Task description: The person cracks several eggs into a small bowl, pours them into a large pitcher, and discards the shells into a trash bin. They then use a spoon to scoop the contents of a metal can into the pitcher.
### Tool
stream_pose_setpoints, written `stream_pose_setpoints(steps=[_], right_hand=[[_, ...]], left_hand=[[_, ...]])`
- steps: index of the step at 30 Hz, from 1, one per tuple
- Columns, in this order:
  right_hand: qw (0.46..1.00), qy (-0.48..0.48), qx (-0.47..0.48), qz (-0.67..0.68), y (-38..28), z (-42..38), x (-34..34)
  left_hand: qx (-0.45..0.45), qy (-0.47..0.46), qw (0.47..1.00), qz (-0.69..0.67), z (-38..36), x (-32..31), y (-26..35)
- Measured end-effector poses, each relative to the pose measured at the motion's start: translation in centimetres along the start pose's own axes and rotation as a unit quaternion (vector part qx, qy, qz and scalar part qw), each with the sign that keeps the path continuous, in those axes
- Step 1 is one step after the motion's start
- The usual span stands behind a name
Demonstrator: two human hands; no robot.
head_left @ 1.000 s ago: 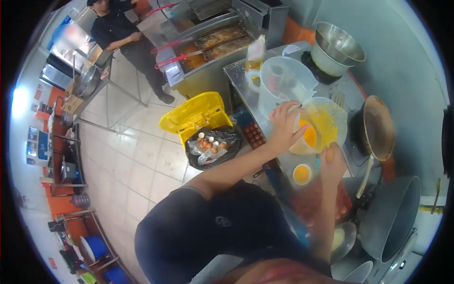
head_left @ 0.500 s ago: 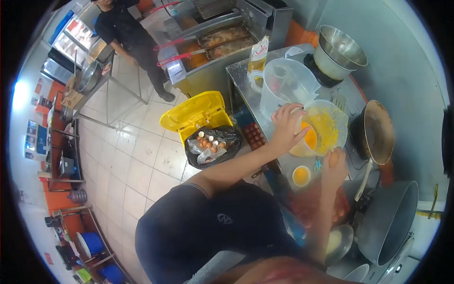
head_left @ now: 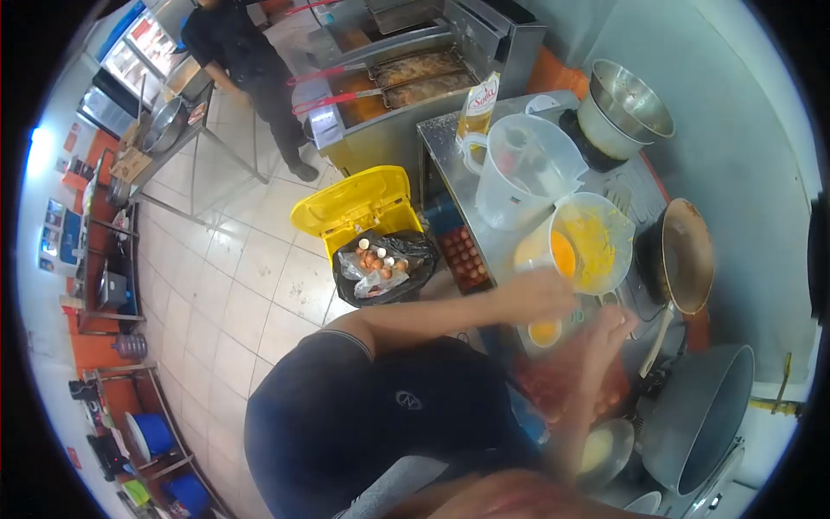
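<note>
My left hand, blurred, has curled fingers just in front of a clear plastic pitcher coated inside with yellow egg. My right hand is closed to the right of it, below the pitcher; what it holds is too blurred to make out. An orange-yellow mass shows at the pitcher's left side. Close below my left hand stands a small cup of yellow liquid. A larger clear pitcher stands behind, beside an oil bottle.
A yellow bin with eggshells stands left of the counter. Eggs in trays sit below the counter's edge. A frying pan and a big pot are at right. A person stands near the fryers.
My left hand has come down from the pitcher's rim toward my body, its spread fingers now curled. My right hand has moved slightly down; the egg seen in it before is no longer clear.
</note>
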State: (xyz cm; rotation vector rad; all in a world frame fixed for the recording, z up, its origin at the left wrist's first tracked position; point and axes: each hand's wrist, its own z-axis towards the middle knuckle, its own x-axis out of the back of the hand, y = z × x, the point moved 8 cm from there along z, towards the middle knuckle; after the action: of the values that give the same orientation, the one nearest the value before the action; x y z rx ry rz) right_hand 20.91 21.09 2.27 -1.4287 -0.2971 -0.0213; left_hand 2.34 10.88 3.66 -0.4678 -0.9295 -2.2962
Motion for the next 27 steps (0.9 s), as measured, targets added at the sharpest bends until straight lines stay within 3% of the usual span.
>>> stream_pose_setpoints(steps=[2,3,4,5,6,8,12,13,16,18,20,21,24,25,27], right_hand=[[0.999,-0.026,0.028,-0.004,2.9,-0.8,0.8],[0.998,-0.060,0.003,-0.028,3.6,-1.5,0.2],[0.994,-0.093,-0.023,-0.052,4.0,-1.9,-0.3],[0.978,-0.094,-0.184,0.043,6.4,-3.4,-0.6],[0.978,-0.091,-0.182,0.044,6.6,-3.7,-0.3],[0.941,-0.147,-0.299,0.066,9.8,-5.0,-1.3],[0.921,-0.163,-0.318,0.155,11.2,-6.3,-1.9],[0.906,-0.174,-0.332,0.194,11.4,-6.3,-2.5],[0.920,-0.231,-0.289,0.127,12.4,-5.9,-2.3],[0.916,-0.218,-0.309,0.133,14.4,-5.2,-1.9],[0.958,-0.266,-0.087,-0.058,14.0,-4.4,-1.0],[0.961,-0.233,-0.146,-0.025,11.3,-4.8,-1.5],[0.955,-0.260,-0.141,0.003,13.2,-3.9,-1.9],[0.950,-0.221,-0.206,0.073,14.4,-3.9,-2.1],[0.944,-0.239,-0.220,0.055,14.7,-3.6,-1.8]], left_hand=[[0.124,-0.175,0.975,-0.057,-1.0,-4.1,2.0],[0.127,-0.174,0.975,-0.060,-1.2,-5.0,2.5],[0.215,-0.133,0.962,-0.104,-1.5,-5.5,1.6],[0.300,-0.091,0.938,-0.148,-2.0,-6.1,0.6],[0.297,-0.092,0.939,-0.147,-2.4,-7.1,0.3],[0.268,-0.151,0.939,-0.156,-2.8,-9.1,-1.3],[0.234,-0.205,0.934,-0.176,-3.4,-10.3,-2.2],[0.267,-0.184,0.929,-0.178,-3.5,-10.2,-2.5],[0.228,-0.159,0.941,-0.194,-4.0,-10.6,-2.8],[0.216,-0.140,0.955,-0.148,-3.4,-10.2,-3.0],[0.237,-0.194,0.942,-0.139,-4.7,-12.7,-3.5],[0.228,-0.164,0.944,-0.175,-4.9,-13.1,-3.7],[0.206,-0.144,0.948,-0.196,-5.2,-14.0,-4.0],[0.229,-0.140,0.935,-0.232,-5.3,-13.9,-4.3],[0.214,-0.135,0.946,-0.201,-5.0,-13.5,-4.5]])
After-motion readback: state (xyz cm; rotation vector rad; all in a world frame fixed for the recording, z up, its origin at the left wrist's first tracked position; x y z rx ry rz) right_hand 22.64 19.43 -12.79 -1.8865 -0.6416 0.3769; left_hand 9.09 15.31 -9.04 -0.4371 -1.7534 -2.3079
